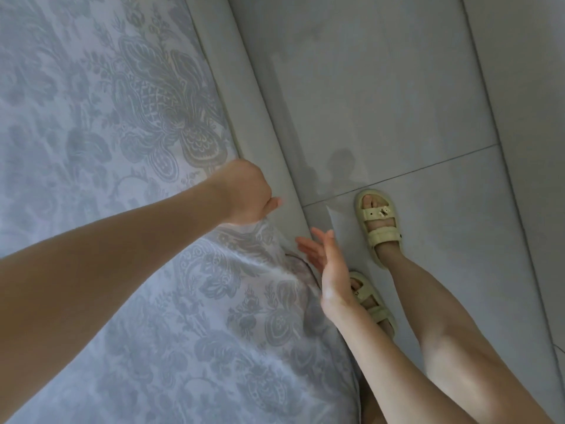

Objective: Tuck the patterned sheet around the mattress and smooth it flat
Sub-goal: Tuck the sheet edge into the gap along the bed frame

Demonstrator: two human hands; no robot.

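The patterned sheet (101, 123), pale with grey floral print, covers the mattress across the left half of the view. My left hand (244, 191) reaches over the sheet's right edge with its fingers curled down around the sheet's border, next to the grey bed frame (244, 96). Just below it the sheet bunches into soft folds (275, 270). My right hand (324, 264) hovers beside those folds at the bed's edge, fingers straight and spread, holding nothing.
A padded grey bed frame rail runs diagonally from top centre down to my hands. Right of it lies a grey tiled floor (397, 102). My legs and feet in pale yellow sandals (377, 221) stand on the floor close to the bed.
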